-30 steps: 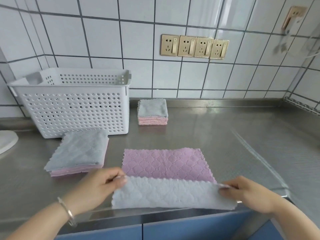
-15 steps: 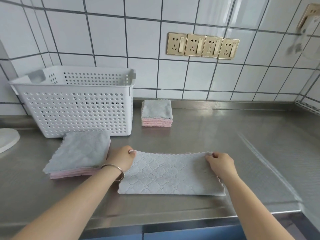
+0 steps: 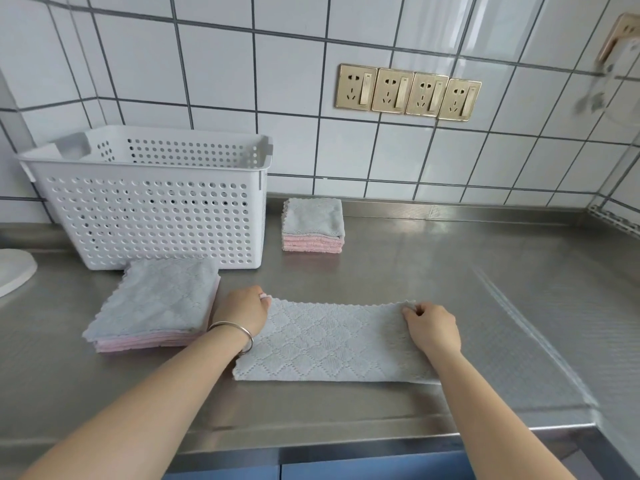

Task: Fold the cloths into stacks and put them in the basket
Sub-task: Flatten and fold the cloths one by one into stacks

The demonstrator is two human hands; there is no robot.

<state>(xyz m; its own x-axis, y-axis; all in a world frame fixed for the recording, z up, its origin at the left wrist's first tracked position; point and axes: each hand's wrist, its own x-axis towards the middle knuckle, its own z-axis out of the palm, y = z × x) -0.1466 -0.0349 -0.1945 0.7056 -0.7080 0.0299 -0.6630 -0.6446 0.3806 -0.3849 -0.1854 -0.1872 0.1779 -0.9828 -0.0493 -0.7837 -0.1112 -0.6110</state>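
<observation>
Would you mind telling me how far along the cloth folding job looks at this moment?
Done: one small folded stack sits by the wall, right of the basket. In hand: the left hand and right hand pinch the far corners of a grey cloth, folded in half on the counter. Left: finishing this fold, the larger pile in front of the basket, and loading the basket; no stack shows inside it.

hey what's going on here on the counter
A person is folding cloths. Both hands, left hand and right hand, pinch the far corners of a grey cloth lying folded in half on the steel counter. A flat pile and a small folded stack wait beside the white basket.
</observation>
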